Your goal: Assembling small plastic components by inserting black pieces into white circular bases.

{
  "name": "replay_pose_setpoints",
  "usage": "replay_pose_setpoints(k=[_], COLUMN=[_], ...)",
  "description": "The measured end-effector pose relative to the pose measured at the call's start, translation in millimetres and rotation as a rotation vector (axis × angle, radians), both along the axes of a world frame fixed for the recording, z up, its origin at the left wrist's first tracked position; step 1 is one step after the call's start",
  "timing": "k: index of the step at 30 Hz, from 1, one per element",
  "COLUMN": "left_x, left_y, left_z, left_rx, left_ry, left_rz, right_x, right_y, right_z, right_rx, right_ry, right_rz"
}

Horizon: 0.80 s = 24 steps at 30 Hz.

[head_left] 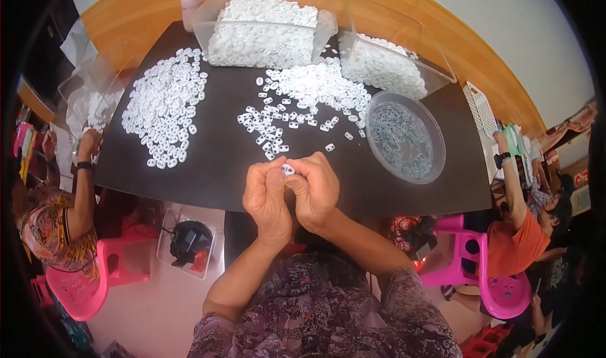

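Hands (319, 184) near bowl (439, 148) of grey pieces (401, 140)

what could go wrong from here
The small white piece, pinched between left hand and right hand, might slip out. The right hand could brush the stray white piece just beyond it. If tipped, the round tub might spill its small parts among the white pile.

We seem to be in a workshop: white parts (164, 102) heaped on the table (224, 137), clear bins (206, 26) at its far edge, co-workers (524, 251) either side.
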State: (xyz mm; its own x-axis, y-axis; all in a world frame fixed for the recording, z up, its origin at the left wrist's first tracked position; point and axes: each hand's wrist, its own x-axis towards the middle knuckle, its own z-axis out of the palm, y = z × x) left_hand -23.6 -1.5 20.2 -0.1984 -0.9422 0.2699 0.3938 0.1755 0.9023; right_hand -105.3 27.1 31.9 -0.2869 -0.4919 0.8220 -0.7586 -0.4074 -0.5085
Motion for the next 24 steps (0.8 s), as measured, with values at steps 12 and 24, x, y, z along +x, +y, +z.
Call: replay_pose_setpoints(k=[12, 24], left_x=[-24, -16], left_y=[-5, -13], left_z=[3, -9], left_rx=[-0.116, -0.060], left_ry=[-0.131, -0.270], left_rz=[0.043, -0.201], right_x=[-23, -152], right_y=[-1, -5], right_z=[1, 67], right_rx=[-0.001, 0.162], right_ry=[-0.004, -0.151], right_rz=[-0.038, -0.273])
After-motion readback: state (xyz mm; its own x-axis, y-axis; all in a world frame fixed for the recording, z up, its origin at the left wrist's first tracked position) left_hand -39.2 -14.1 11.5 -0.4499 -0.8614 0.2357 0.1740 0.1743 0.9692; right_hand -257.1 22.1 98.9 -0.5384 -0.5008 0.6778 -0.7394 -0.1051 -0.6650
